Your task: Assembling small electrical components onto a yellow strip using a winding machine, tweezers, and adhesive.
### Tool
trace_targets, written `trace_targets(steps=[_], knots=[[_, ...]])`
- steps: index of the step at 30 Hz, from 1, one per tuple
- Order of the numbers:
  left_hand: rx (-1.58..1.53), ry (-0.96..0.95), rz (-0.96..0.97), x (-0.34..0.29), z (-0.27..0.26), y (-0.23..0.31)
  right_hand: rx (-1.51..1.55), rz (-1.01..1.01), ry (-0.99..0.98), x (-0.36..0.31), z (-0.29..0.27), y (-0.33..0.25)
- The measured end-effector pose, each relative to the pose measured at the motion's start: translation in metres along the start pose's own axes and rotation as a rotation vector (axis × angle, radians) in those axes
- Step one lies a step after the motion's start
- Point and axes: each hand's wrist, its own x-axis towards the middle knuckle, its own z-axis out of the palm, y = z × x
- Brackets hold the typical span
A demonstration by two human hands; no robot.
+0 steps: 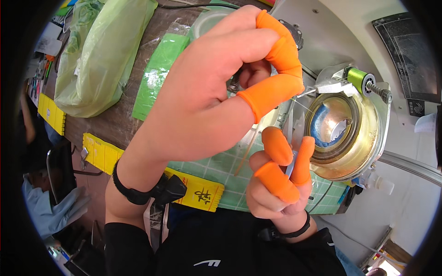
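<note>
My left hand [207, 87] wears orange finger covers and is closed in a pinch beside the machine's head. What its fingertips grip is hidden; a small metal tip and a thin strand show beside them. A ridged metal piece [234, 83] peeks out behind the palm. Lower down, my right hand [278, 184], also in orange covers, is closed around slim metal tweezers [290, 168] whose prongs point upward. Right of both hands sits a round brass-coloured ring [338, 168] with a blue lining [317, 126]. Above the ring is a bright green spool [356, 79] with a spring.
A green cutting mat [230, 188] lies under my hands, with a thin wooden stick [244, 154] on it. Yellow strips [103, 152] edge the brown table. A green packet [156, 78] and yellowish plastic bag [103, 60] lie left. A dark screen [407, 55] is on the machine.
</note>
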Motion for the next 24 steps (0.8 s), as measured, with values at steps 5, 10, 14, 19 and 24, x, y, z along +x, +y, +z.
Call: trace_targets(steps=[5, 10, 14, 19, 24], knots=[[-0.059, 0.003, 0.091, -0.001, 0.000, -0.024, -0.041, -0.036, -0.006, 0.013, 0.000, -0.001], [-0.143, 0.100, 0.044, -0.006, 0.006, -0.027, 0.021, -0.130, 0.154, 0.016, 0.008, 0.003], [-0.175, 0.081, 0.092, -0.005, 0.006, -0.029, -0.017, -0.136, 0.180, 0.017, 0.008, 0.003], [-0.154, 0.147, 0.006, -0.008, 0.003, -0.016, 0.054, -0.149, 0.147, 0.020, 0.007, 0.006], [-0.538, 0.054, -0.190, -0.004, -0.038, -0.002, -0.128, 0.072, 0.167, -0.021, 0.014, 0.007]])
